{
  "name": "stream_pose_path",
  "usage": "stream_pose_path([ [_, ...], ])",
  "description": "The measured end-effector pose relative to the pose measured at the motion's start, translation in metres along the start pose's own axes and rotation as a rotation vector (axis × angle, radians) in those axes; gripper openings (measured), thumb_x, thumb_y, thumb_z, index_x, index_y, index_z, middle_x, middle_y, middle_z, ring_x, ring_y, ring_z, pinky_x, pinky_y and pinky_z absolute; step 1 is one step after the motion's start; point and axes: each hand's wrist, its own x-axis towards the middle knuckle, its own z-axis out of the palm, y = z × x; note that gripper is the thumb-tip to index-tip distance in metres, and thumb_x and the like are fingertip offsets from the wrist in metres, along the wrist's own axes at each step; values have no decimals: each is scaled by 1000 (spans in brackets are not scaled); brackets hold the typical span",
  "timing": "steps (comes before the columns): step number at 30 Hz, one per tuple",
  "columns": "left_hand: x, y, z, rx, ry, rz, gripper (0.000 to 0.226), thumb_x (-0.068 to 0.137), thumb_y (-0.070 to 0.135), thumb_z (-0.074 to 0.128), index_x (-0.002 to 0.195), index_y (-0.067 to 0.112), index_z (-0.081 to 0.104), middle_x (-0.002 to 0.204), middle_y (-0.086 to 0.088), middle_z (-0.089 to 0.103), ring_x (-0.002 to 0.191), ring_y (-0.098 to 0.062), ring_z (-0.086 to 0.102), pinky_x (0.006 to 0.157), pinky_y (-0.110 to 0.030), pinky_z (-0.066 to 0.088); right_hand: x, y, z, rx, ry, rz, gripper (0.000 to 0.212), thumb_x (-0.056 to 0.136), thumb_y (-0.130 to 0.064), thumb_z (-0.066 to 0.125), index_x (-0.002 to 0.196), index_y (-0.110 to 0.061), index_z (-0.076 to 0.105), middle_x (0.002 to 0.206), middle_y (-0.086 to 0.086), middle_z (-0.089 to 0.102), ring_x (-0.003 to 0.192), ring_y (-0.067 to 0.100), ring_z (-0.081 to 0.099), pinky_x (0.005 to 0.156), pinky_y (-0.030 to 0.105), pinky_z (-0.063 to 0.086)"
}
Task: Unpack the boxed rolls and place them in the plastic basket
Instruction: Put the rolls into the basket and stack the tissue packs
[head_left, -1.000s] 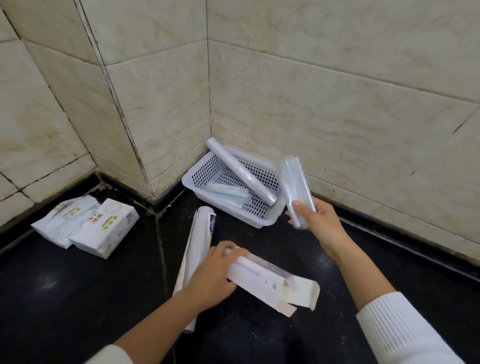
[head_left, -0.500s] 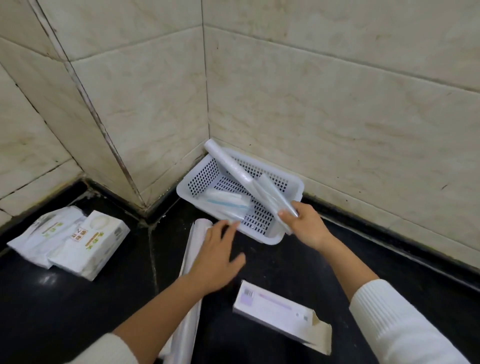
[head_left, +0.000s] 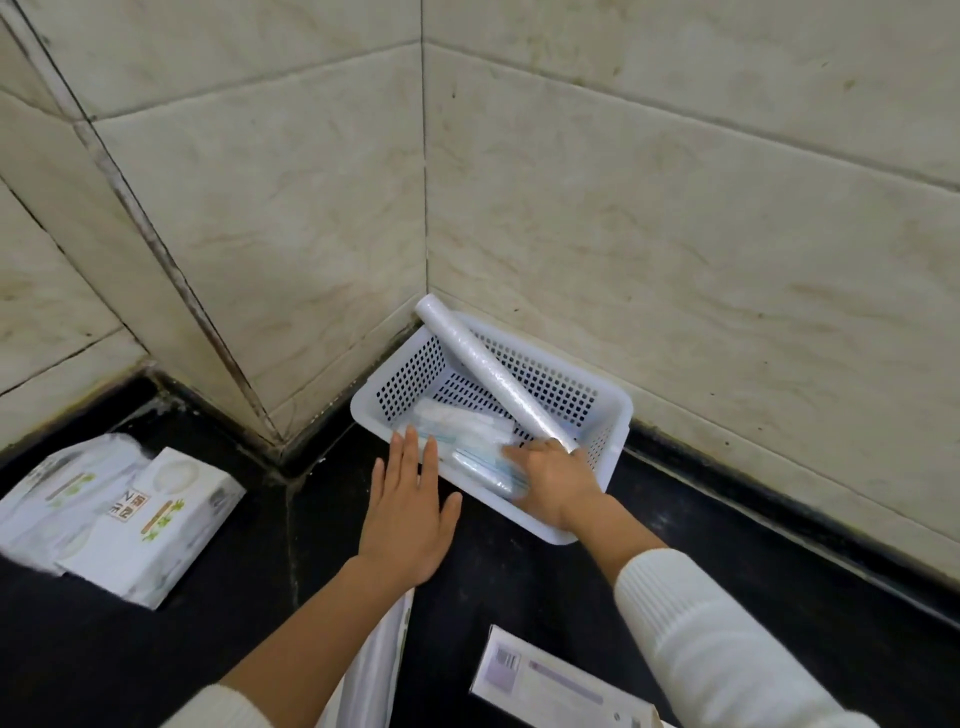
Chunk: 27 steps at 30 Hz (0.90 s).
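Rolls going into the plastic basket (head_left: 618, 415) in the tiled corner.
My right hand (head_left: 553, 480) sets a short roll (head_left: 480, 465) beside the long roll (head_left: 491, 371); left hand (head_left: 410, 512) hovers open. One wrapped roll (head_left: 374, 670) remains on the floor by the emptied box (head_left: 558, 686).

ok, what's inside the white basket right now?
In the basket: a long roll leaning on the rim, small wrapped rolls on the bottom. The right hand covers whatever lies under it.

Basket (head_left: 613, 410): in the wall corner, on the floor (head_left: 519, 582)
Long roll (head_left: 493, 371): leaning across basket
Packets (head_left: 130, 509): left of basket
Box (head_left: 556, 686): before the basket
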Motion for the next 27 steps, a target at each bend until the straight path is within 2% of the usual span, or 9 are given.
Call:
stream_pose_path([
  [4, 2, -4, -2, -57, -42, 10, 71, 97, 47, 27, 150, 14, -7, 159, -11, -18, 145, -24, -21, 116, -41, -11, -4, 4, -3, 72, -24, 8, 60, 85, -36, 63, 141, -26, 44, 142, 3, 49, 131, 26, 42, 108, 48, 36],
  [7, -1, -8, -15, -211, -27, 10, 67, 98, 43, 31, 151, 17, -2, 160, -9, -14, 146, -21, -17, 118, -40, -9, -15, 4, -19, 239, 75, 6, 58, 83, -30, 67, 138, -22, 50, 136, 5, 55, 120, 25, 53, 101, 42, 45],
  [11, -29, -18, -45, -553, 260, -28, 54, 97, 28, 45, 147, 19, 28, 159, -6, 18, 146, -17, 11, 118, -33, 12, -43, -15, -36, 519, 287, -5, 42, 85, -26, 67, 126, -17, 62, 127, 2, 62, 114, 19, 57, 98, 34, 47],
  [13, -55, -30, -52, -680, 447, -138, 42, 95, 24, 50, 136, 23, 45, 149, -1, 37, 137, -14, 30, 111, -32, 25, -64, -36, -32, 675, 378, 10, 33, 85, -26, 67, 117, -18, 66, 116, -2, 64, 104, 14, 59, 93, 30, 47],
  [15, -84, -45, -48, -743, 519, -259, 34, 91, 23, 55, 125, 26, 52, 134, -1, 49, 124, -15, 45, 102, -34, 37, -86, -62, -21, 820, 424, 4, 21, 84, -20, 67, 105, -15, 70, 102, -2, 67, 89, 10, 59, 84, 24, 46],
  [18, -124, -65, -25, -826, 278, -425, 40, 88, 27, 61, 126, 25, 52, 129, -2, 53, 112, -13, 50, 92, -30, 41, -113, -105, 10, 902, 345, -25, 14, 84, -10, 65, 96, -8, 72, 90, 5, 73, 76, 11, 61, 74, 23, 50],
  [21, -156, -74, -1, -869, 3, -463, 49, 85, 28, 66, 131, 22, 50, 128, -4, 55, 111, -16, 54, 90, -29, 44, -126, -142, 45, 889, 210, -16, 20, 86, -5, 60, 100, -5, 73, 96, 11, 75, 86, 19, 68, 80, 23, 51],
  [25, -185, -78, 15, -921, -101, -454, 54, 81, 23, 69, 131, 23, 49, 118, 0, 60, 99, -11, 60, 79, -24, 48, -132, -174, 81, 886, 147, 92, 26, 88, -6, 56, 112, -7, 66, 113, 12, 67, 99, 21, 64, 87, 24, 49],
  [27, -192, -78, 17, -941, -117, -446, 48, 83, 22, 66, 129, 22, 52, 113, 2, 64, 96, -10, 62, 82, -29, 52, -132, -182, 90, 855, 163, 178, 28, 89, -12, 58, 117, -8, 59, 119, 11, 60, 102, 23, 61, 88, 27, 48],
])
